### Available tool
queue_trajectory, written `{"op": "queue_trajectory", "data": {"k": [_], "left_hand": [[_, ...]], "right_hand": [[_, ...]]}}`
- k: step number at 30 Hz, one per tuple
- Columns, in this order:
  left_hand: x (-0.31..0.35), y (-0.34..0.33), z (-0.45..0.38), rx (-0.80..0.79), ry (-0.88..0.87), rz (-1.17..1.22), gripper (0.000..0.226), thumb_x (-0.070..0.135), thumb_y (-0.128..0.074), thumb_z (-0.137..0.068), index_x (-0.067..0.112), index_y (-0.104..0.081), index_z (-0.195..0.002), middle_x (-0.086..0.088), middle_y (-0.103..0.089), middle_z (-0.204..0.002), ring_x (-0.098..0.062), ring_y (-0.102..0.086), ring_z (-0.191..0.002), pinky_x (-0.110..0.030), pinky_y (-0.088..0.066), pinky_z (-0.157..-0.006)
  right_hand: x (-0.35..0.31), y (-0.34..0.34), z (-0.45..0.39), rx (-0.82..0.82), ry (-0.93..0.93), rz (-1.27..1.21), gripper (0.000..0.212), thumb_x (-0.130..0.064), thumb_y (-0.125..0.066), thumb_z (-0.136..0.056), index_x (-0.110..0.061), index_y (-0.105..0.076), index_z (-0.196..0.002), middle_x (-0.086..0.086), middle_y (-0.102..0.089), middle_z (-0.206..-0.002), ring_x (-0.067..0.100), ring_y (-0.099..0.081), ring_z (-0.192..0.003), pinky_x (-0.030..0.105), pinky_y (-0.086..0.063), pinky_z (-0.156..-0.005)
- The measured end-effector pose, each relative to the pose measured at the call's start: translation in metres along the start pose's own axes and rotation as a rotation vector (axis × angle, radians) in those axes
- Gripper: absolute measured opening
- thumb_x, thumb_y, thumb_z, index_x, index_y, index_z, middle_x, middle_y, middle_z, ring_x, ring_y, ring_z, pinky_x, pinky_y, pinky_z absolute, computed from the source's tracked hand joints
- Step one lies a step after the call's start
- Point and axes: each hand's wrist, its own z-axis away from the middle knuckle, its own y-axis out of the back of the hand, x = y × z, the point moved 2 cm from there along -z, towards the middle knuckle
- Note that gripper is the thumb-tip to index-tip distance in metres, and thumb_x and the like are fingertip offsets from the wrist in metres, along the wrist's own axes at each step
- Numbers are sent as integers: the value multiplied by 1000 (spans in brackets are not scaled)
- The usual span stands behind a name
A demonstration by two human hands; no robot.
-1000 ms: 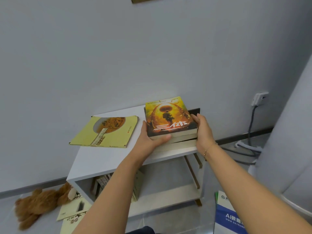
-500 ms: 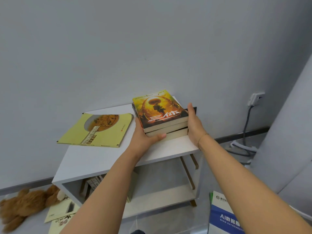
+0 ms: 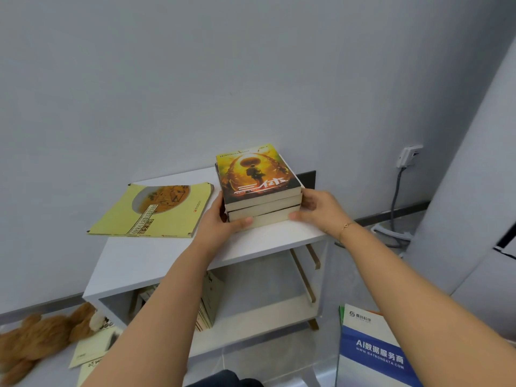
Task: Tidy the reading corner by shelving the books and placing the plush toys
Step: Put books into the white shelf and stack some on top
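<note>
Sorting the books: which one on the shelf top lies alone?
The thin yellow-green book, flat at the left. The others form a stack held between the left hand and right hand.

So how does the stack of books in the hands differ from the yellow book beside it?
The stack of books is several thick volumes piled up, while the yellow book is a single thin one. The left hand and right hand hold the stack at its sides; nothing touches the yellow book. The stack's top cover is orange with a figure; the yellow book's is pale yellow with a round picture. Both lie flat on the white shelf top.
</note>
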Motion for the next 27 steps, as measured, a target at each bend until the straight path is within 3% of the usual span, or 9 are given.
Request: {"op": "queue_trajectory", "data": {"k": [8, 13, 18, 21, 23, 25, 27], "left_hand": [[-5, -1, 3, 13, 20, -27, 70, 14, -76, -80, 24, -44, -141, 5, -62, -128, -13, -58, -117, -36, -46, -104], [-1, -12, 7, 114, 0, -197, 64, 23, -70, -85, 31, -41, -142, 14, -60, -117, -9, -56, -107, -21, -40, -88], [-6, -8, 5, 109, 36, -136, 59, 19, -70, -85, 25, -47, -138, 9, -63, -121, -13, -59, -113, -32, -46, -100], [1, -7, 9, 55, 15, -73, 58, 12, -70, -86, 22, -46, -138, 6, -63, -124, -11, -58, -115, -24, -49, -96], [10, -6, 12, 50, -28, -12, 57, 12, -70, -86, 22, -45, -136, 9, -61, -125, -4, -56, -116, -16, -50, -92], [19, -7, 13, 87, -80, -25, 50, 18, -64, -91, 23, -44, -136, 13, -57, -130, -1, -51, -120, -17, -44, -100], [22, -12, 13, 116, -90, -66, 52, 23, -55, -97, 26, -34, -145, 16, -49, -137, -2, -44, -125, -23, -35, -109]], "right_hand": [[-5, -5, 1, 31, 25, 113, 45, -7, -65, -87, -12, -54, -131, 6, -61, -125, 17, -55, -114, 32, -41, -105], [-6, -5, 0, 6, 6, 15, 45, -15, -65, -89, -12, -53, -132, 4, -61, -128, 18, -55, -119, 36, -41, -107], [-4, -6, 1, 22, 38, 7, 43, -19, -64, -89, -12, -55, -131, 3, -63, -126, 19, -58, -117, 40, -42, -107], [-4, -4, 0, -7, 26, -36, 46, -19, -65, -88, -13, -53, -133, 1, -62, -125, 17, -56, -119, 38, -42, -107], [-10, -4, -1, -29, 20, -114, 55, -23, -66, -88, -18, -46, -139, -5, -56, -128, 12, -48, -124, 28, -39, -105], [-17, -4, -3, 2, 25, -214, 61, -30, -61, -90, -22, -37, -145, -10, -47, -133, 8, -40, -126, 28, -35, -104], [-20, -5, -5, 34, 48, -233, 53, -36, -55, -93, -23, -42, -142, -6, -53, -133, 13, -44, -128, 32, -36, -109]]}}
